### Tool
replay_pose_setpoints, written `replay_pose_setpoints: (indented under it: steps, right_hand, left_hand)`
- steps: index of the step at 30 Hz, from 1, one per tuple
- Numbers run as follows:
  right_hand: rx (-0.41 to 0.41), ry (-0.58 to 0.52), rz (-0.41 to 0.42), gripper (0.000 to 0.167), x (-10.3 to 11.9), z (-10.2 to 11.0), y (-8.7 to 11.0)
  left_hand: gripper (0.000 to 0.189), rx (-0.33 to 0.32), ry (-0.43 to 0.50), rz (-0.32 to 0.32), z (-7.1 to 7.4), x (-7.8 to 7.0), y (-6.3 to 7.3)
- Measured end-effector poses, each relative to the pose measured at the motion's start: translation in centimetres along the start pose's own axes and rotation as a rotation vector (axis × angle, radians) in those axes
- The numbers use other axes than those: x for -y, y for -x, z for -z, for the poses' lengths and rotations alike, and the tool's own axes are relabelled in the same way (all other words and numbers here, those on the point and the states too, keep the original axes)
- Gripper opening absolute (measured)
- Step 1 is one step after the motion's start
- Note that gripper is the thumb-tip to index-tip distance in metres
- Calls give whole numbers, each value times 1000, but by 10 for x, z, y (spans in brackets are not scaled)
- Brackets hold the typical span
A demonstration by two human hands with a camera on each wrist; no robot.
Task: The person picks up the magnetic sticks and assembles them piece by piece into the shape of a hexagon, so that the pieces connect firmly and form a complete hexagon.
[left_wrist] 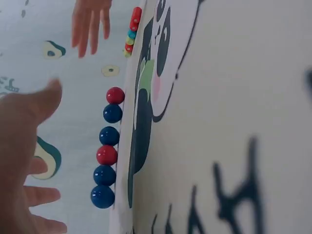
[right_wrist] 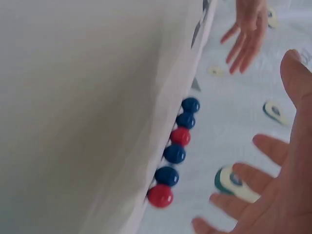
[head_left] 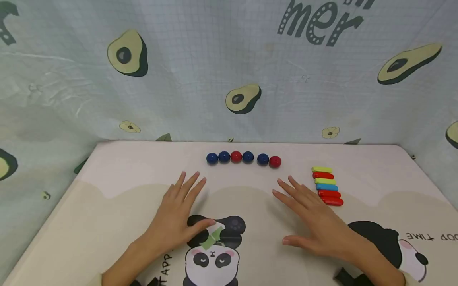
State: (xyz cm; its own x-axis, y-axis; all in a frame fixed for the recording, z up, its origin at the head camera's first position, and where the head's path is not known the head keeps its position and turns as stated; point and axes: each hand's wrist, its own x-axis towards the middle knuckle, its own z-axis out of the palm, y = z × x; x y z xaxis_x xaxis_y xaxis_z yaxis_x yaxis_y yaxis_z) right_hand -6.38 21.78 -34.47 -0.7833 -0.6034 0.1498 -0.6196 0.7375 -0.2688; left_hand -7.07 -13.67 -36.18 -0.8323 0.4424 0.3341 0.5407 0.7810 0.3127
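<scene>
Both hands hover over the table with fingers spread and nothing held. My left hand (head_left: 177,216) is above the printed panda, its fingertips pointing at the row of balls. My right hand (head_left: 315,222) reaches in from the right, near a stack of short coloured sticks (head_left: 327,186). Along the table's far side runs a row of glossy balls, blue and red; a red ball (head_left: 236,157) sits among blue ones, and another red ball (head_left: 275,161) ends the row at the right. A small gap parts the row. In the right wrist view, the red end ball (right_wrist: 161,195) is nearest.
The table (head_left: 136,167) has a pale cover with printed pandas and lettering. Behind it hangs a light curtain (head_left: 200,79) with avocado prints. The sticks are yellow, red and blue, lying side by side on the right.
</scene>
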Motion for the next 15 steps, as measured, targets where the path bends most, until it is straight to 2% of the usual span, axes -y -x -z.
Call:
replay_pose_setpoints:
  steps: [2,5,9,12,15]
  right_hand:
    - [-55,-23,14,90,-5,1,6]
    - [-195,-40,23,74,-14,1,14]
    - [-380,-103,-15,50,-33,4,26]
    - [-449,-116,-78,46,-50,9,38]
    - [-476,-92,-155,49,-65,13,55]
  left_hand:
    - [80,-58,118,61,-3,3,-4]
    - [60,-153,342,185,-7,11,-13]
    - [36,-326,577,330,-11,27,-32]
    - [30,-408,659,385,-13,39,-46]
    - [33,-407,680,375,-17,49,-59]
